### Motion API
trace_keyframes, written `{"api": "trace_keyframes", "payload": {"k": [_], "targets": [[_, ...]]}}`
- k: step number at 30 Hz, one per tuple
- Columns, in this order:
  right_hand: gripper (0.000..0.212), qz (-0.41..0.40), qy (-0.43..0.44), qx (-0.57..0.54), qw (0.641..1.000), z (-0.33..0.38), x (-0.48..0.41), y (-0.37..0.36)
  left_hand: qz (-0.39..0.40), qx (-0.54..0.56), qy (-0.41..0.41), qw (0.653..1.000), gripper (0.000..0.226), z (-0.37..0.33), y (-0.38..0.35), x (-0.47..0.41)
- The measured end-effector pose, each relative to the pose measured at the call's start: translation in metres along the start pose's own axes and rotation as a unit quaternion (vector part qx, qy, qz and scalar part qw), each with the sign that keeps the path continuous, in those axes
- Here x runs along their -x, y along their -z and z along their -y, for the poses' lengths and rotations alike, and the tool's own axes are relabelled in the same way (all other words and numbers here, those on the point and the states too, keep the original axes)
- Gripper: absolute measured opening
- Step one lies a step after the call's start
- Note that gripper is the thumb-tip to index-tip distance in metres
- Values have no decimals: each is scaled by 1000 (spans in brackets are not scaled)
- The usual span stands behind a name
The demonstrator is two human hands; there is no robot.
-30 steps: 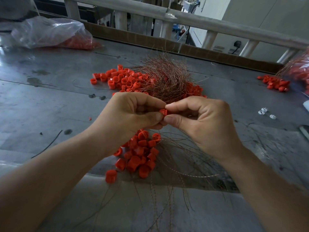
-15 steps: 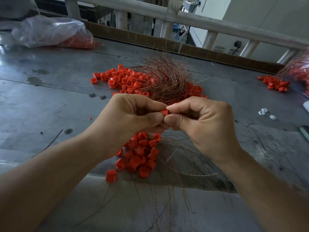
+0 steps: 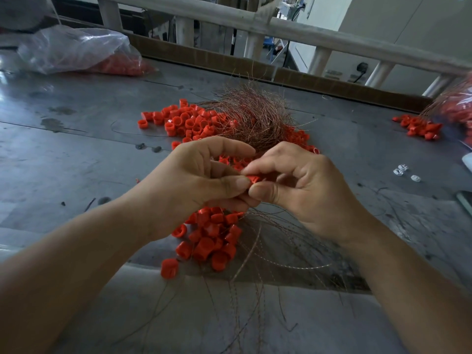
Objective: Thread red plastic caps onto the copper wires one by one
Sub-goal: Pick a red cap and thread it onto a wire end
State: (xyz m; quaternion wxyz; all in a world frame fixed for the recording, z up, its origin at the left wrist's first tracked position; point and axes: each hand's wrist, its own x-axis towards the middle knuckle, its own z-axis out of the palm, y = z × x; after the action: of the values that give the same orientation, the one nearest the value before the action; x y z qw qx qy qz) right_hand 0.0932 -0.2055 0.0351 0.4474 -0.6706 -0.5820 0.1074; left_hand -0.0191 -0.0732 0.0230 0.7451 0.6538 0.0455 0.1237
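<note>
My left hand (image 3: 194, 180) and my right hand (image 3: 304, 185) meet fingertip to fingertip over the grey table (image 3: 63, 159). Between them sits one red plastic cap (image 3: 254, 179), pinched by thumbs and forefingers of both hands. Any wire at the cap is too thin to make out. A tangled bundle of copper wires (image 3: 255, 116) lies just behind the hands. Loose red caps (image 3: 184, 121) spread to the bundle's left. A heap of caps (image 3: 209, 238) with wires trailing toward me lies under my hands.
A clear plastic bag of red caps (image 3: 76, 52) lies at the back left. More caps (image 3: 419, 126) and another bag with wires (image 3: 457, 108) sit at the far right. Small white clips (image 3: 402, 171) lie right of my hands. A railing (image 3: 281, 26) borders the table's far side.
Both hands stay together on the cap. My right hand's fingers have spread a little and rolled, showing more of the cap between the fingertips.
</note>
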Motion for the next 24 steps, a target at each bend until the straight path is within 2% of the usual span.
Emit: {"api": "trace_keyframes", "payload": {"k": [4,7,17,24], "targets": [[10,-26,7,33,999,0,1,-1,14,13,-12,1000,45,-2,-5,2],[3,-34,11,79,996,-1,1,-3,-5,-57,-31,998,55,-1,-11,2],[2,-39,12,90,995,4,3,-8,-4,-35,-42,998,53,2,-16,4],[12,-59,27,85,994,5,5,-8,-14,-49,-57,997,58,-2,-17,8]]}}
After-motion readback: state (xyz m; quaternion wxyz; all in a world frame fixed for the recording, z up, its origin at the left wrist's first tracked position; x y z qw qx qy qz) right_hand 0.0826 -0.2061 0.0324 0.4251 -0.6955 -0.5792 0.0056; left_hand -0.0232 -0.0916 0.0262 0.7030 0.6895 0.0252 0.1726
